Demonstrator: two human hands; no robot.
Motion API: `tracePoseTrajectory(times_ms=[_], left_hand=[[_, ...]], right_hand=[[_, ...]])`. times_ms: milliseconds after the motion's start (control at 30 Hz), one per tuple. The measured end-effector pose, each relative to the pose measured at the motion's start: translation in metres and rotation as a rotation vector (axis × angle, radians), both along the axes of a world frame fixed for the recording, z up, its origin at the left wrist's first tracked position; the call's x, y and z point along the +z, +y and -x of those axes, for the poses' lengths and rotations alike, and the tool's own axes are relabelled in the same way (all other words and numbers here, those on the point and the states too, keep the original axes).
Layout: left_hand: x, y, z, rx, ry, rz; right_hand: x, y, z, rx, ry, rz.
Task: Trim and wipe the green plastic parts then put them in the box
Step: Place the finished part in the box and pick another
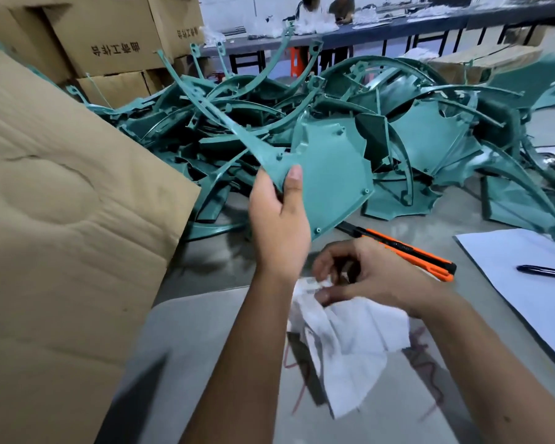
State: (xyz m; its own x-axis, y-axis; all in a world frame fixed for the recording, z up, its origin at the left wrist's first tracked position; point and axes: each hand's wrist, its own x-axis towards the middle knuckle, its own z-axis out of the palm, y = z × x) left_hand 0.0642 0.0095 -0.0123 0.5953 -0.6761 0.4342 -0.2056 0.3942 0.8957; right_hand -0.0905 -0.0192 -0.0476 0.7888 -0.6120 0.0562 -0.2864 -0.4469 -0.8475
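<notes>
Left hand point(279, 219) gripped green plastic part point(327, 174), long arm slanting up-left; right hand point(366, 274) pinched white cloth point(346, 341) just below.

The left hand point(277, 219) grips 1 green plastic part point(330, 174) by its edge, thumb on the face, lifted above the grey table point(205, 331). The right hand point(366, 274) pinches a white cloth point(343, 341) just below it. An orange utility knife point(407, 251) lies beside that hand. Behind, a heap of green parts point(414, 123) sprawls across the table. A cardboard flap point(61, 219) stands at left, white paper point(526, 277) with a pen point(545, 272) at right.
</notes>
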Motion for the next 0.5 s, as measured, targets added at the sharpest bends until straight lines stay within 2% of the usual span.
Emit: tracePoseTrajectory(times_ms=[67, 133, 200, 267, 333, 400, 433, 500], left_hand=[[0.014, -0.001, -0.001, 0.031, -0.019, 0.010], [0.026, 0.000, -0.004, 0.107, -0.047, 0.018], [0.037, 0.001, -0.007, 0.149, -0.087, -0.016], [0.055, 0.006, -0.011, 0.138, -0.176, -0.088], [0.079, 0.011, -0.017, 0.152, -0.310, -0.156], [0.108, 0.021, -0.029, 0.296, -0.441, -0.184], [0.123, 0.030, -0.037, 0.374, -0.451, -0.166], [0.147, 0.048, -0.054, 0.460, -0.265, -0.039]], right_hand=[[0.000, -0.003, 0.004, -0.119, -0.213, -0.055], [0.002, -0.010, 0.009, -0.310, -0.496, -0.218], [0.005, -0.016, 0.011, -0.438, -0.683, -0.425], [0.010, -0.019, 0.006, -0.421, -0.742, -0.540], [0.025, -0.019, -0.007, -0.336, -0.762, -0.494], [0.055, -0.014, -0.030, -0.261, -0.832, -0.414], [0.075, -0.011, -0.047, -0.244, -0.869, -0.399], [0.118, -0.002, -0.077, -0.238, -0.913, -0.399]])
